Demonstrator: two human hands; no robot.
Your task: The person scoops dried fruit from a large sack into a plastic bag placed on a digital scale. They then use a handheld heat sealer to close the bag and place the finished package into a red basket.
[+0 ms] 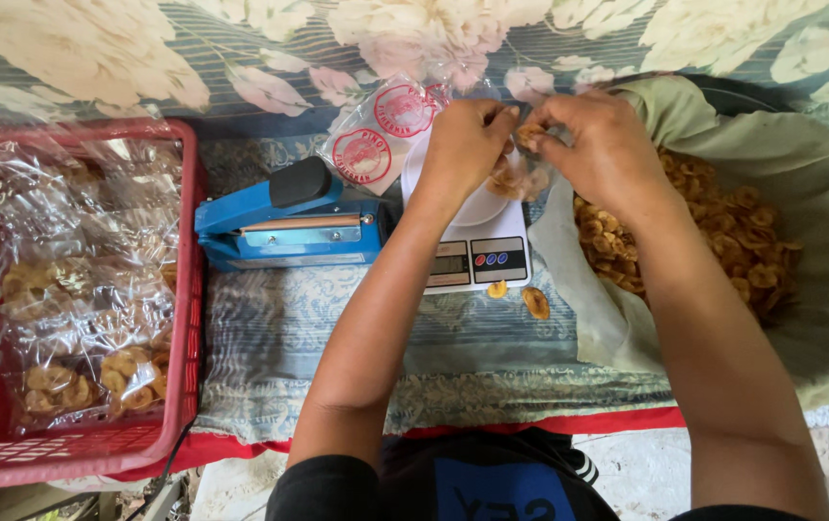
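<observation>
glossy clear plastic bags [86,289] in a red plastic basket [188,289]; smooth blue plastic sealer [284,227]; patterned cloth [289,328]

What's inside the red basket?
The red basket holds clear bags of golden chips, piled on each other. The shiny plastic hides whatever lies under the top bags, so the bottom of the basket cannot be seen.

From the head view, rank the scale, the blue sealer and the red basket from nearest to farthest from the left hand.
1. Scale: right under the left hand, at centre.
2. Blue sealer: beside the scale, farther to the left.
3. Red basket: at the far left edge, full of sealed bags of chips.
</observation>
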